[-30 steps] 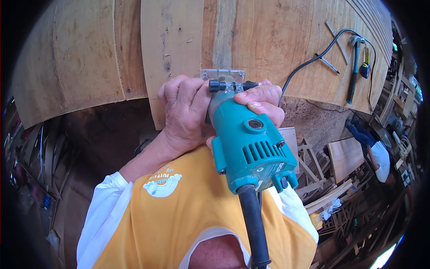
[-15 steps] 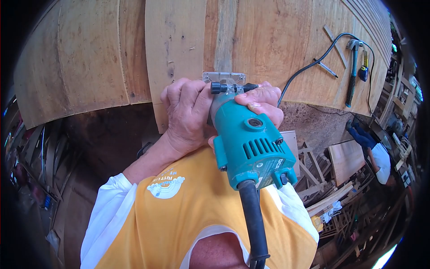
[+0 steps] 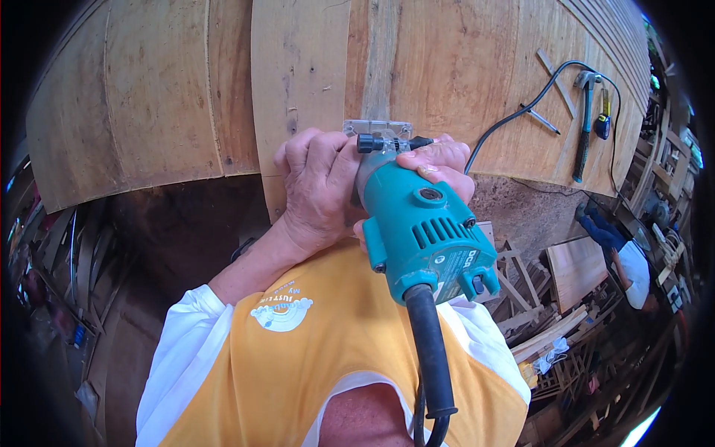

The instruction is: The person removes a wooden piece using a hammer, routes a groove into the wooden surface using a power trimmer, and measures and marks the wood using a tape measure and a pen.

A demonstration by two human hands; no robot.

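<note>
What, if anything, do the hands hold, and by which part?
A green power tool, gripped by its front end near the clear base, left hand and right hand on opposite sides.

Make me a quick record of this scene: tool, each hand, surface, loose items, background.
Tool: green power tool marked DCA, corded end toward the wearer's chest
Left hand: wrapped around the tool's left side, near its clear base plate
Right hand: gripping the tool's right side
Surface: wooden panel; whether the base plate touches it is unclear
Loose items: hammer, tape measure, pen, thin strip, toward the panel's right
Background: person in a white top, far right
</note>
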